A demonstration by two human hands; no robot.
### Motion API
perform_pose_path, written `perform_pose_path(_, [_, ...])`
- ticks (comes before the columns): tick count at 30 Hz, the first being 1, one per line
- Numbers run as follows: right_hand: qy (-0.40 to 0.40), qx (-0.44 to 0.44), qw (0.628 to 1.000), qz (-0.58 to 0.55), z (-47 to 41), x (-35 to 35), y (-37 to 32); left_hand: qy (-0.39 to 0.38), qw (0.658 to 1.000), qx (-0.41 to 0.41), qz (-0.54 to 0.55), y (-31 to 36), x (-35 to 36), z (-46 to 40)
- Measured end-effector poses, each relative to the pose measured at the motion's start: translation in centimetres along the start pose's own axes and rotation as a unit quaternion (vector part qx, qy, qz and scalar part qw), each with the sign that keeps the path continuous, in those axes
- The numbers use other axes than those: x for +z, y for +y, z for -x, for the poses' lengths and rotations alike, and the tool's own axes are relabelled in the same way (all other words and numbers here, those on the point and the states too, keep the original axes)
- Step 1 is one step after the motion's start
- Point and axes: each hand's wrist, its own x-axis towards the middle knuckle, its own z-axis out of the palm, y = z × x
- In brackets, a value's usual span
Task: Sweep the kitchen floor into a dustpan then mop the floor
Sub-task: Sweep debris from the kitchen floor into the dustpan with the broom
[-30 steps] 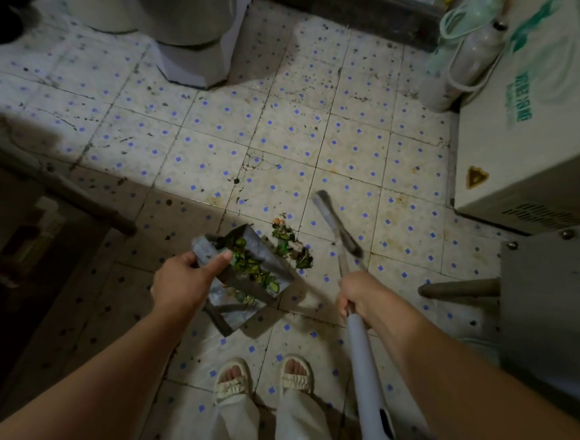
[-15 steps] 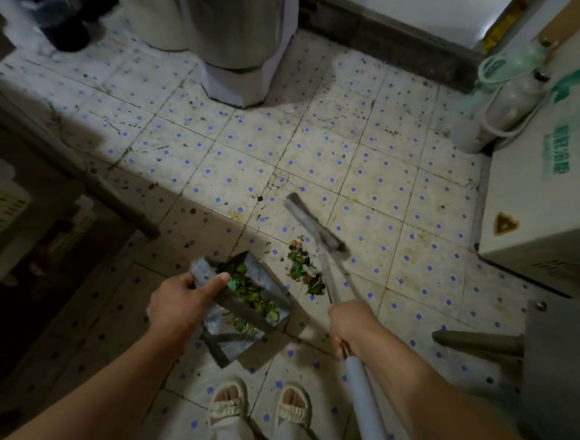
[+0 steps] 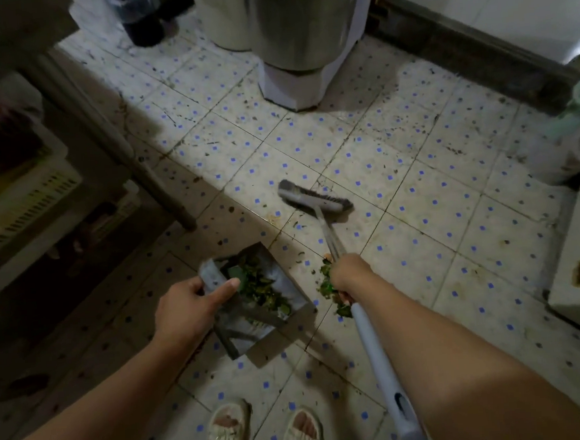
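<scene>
The light, stiff dustpan (image 3: pixel 253 301) is gripped by the left hand (image 3: pixel 188 309) at its rim — the broom (image 3: pixel 314 199) by the right hand (image 3: pixel 349 274), fingers wrapped around the handle.

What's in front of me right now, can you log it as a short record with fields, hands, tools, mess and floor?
left hand: grips the dustpan at its rim, tilted on the floor
right hand: grips the broom by its handle
broom head: on the tiles, beyond the dustpan
in dustpan: green scraps
left to sweep: small pile of green scraps beside the dustpan, partly hidden by the right hand
floor: dotted tiles, dirt specks all over
mop: none in view
feet: sandals, bottom edge
</scene>
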Motion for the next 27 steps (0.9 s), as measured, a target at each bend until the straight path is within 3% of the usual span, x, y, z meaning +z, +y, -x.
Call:
perform_pose_path(3, [0.013, 0.045, 0.999, 0.020, 1.4, 1.3, 2.5, -0.011, 1.000, 0.006, 0.009, 0.0, -0.2, 0.5])
perform_pose_path(8, [-0.023, 0.015, 1.000, 0.008, 5.2, 2.0, 6.1, -0.011, 1.000, 0.003, -0.011, 0.7, -1.0, 1.4])
perform_pose_path(12, [-0.007, 0.097, 0.994, 0.052, 8.1, 4.1, 7.5, -0.034, 0.999, 0.023, -0.022, -0.2, -2.1, 2.5])
perform_pose_path(17, [-0.005, 0.081, 0.997, -0.013, 13.5, 7.6, 10.2, -0.056, 0.997, 0.049, -0.031, -3.1, -3.9, 3.7])
perform_pose_path(27, [0.028, 0.190, 0.981, -0.034, 19.8, 11.3, 11.8, -0.077, 0.993, 0.077, -0.042, -6.3, -5.7, 5.9])
